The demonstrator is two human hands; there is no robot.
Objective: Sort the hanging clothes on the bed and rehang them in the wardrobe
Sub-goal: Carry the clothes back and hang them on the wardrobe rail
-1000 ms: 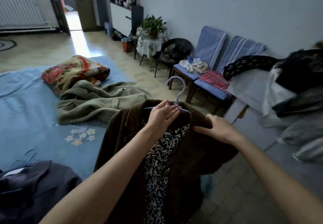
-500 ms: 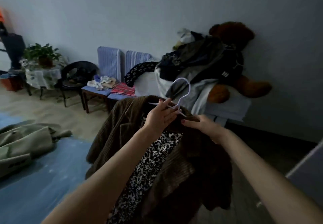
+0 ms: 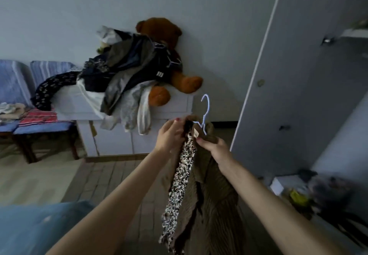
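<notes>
A brown corduroy coat with a black-and-white speckled lining hangs from a pale blue hanger, held up in front of me. My left hand grips the collar on the left of the hanger neck. My right hand grips the coat's shoulder just under the hanger. The open wardrobe door stands right beside the coat, with the dark wardrobe interior behind it. A corner of the blue bed shows at the lower left.
A white cabinet against the wall carries a heap of dark clothes and a brown teddy bear. Two blue-cushioned chairs with folded cloths stand at the left. Small items lie on the wardrobe floor.
My view has swung right, away from the bed and chairs, onto the wardrobe door. The coat has turned edge-on and both hands have closed in near the hanger neck.
</notes>
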